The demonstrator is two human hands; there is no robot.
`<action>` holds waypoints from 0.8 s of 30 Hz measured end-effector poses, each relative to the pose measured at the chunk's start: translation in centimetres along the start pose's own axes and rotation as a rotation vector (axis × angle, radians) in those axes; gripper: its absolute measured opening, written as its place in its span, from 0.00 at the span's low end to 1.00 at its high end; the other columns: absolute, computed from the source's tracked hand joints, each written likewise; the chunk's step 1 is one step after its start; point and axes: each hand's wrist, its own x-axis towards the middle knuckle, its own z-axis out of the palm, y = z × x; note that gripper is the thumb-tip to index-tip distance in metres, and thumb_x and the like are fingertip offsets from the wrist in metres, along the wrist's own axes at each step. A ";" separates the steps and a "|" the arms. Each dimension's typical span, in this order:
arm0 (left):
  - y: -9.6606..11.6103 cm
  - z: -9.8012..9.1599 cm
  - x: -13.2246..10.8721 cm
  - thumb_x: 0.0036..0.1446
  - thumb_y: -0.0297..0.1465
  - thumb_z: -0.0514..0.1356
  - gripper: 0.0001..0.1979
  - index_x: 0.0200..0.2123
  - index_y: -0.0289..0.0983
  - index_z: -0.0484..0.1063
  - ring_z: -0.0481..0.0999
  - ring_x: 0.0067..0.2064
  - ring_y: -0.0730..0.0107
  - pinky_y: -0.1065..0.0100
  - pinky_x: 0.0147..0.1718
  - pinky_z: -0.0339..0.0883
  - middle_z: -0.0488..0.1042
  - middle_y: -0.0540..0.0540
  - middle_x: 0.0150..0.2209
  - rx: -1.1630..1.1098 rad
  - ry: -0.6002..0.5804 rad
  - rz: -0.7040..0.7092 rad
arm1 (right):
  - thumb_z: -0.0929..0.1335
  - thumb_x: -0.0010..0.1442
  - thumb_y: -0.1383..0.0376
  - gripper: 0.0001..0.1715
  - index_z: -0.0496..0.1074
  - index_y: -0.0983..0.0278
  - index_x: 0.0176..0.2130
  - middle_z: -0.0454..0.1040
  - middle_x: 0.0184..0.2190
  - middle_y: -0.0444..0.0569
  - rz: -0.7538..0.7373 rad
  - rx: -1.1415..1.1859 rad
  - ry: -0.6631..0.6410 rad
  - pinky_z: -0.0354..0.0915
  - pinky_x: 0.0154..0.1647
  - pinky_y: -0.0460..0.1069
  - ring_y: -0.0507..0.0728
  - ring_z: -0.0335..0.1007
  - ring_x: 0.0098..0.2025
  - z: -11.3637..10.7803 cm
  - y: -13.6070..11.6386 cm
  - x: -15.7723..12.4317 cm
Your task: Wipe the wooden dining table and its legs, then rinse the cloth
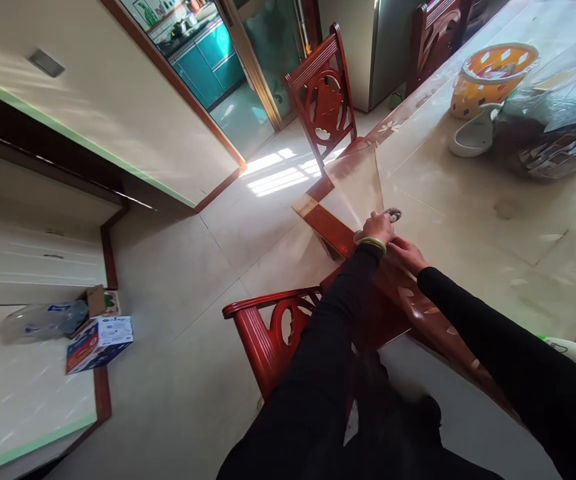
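At the near-left corner of the dining table (468, 227), my left hand (379, 227) is closed around a small grey, fuzzy bundle (393, 215), perhaps a cloth; most of it is hidden by the fingers. A pale green bangle (373, 243) circles that wrist. Just beside it, my right hand (408, 255) has its fingers bent together low by the table's edge. Their tips are partly hidden by my left wrist, so what they grip does not show. Beyond my hands, a see-through table cover (355, 177) forms a triangular flap at the corner.
A red wooden chair (273, 333) stands close on the left, another chair (325, 100) farther off. On the table are an orange basket (468, 97), a white spoon-shaped holder (471, 139) and plastic bags (558, 120). A box (101, 343) is by the wall.
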 end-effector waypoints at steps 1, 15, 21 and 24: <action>-0.3 0.0 -0.8 0.82 0.30 0.59 0.23 0.72 0.40 0.85 0.87 0.69 0.50 0.61 0.70 0.78 0.82 0.29 0.70 -0.013 0.011 -0.004 | 0.76 0.60 0.37 0.33 0.89 0.60 0.48 0.90 0.46 0.54 0.004 -0.052 -0.017 0.78 0.64 0.66 0.71 0.83 0.53 0.1 0.1 -0.4; -9.6 1.9 -18.4 0.80 0.30 0.65 0.17 0.64 0.42 0.90 0.92 0.60 0.56 0.65 0.62 0.83 0.91 0.38 0.58 -0.365 0.176 -0.428 | 0.71 0.71 0.37 0.45 0.83 0.60 0.72 0.75 0.81 0.62 -0.288 -0.512 -0.118 0.58 0.91 0.78 0.79 0.61 0.89 2.8 1.3 -13.3; -7.7 3.0 -19.3 0.86 0.30 0.55 0.27 0.81 0.41 0.77 0.75 0.80 0.56 0.58 0.81 0.68 0.78 0.32 0.77 -0.209 0.410 -0.304 | 0.70 0.79 0.41 0.35 0.83 0.55 0.72 0.76 0.81 0.58 -0.225 -0.380 -0.035 0.63 0.90 0.77 0.75 0.66 0.87 0.8 1.9 -28.8; -7.0 2.2 -15.0 0.83 0.27 0.56 0.28 0.78 0.48 0.81 0.72 0.81 0.51 0.52 0.83 0.66 0.76 0.37 0.77 -0.066 0.396 -0.038 | 0.71 0.79 0.41 0.31 0.85 0.52 0.70 0.78 0.80 0.56 -0.097 -0.346 -0.022 0.68 0.88 0.77 0.75 0.71 0.85 -1.0 2.5 -35.7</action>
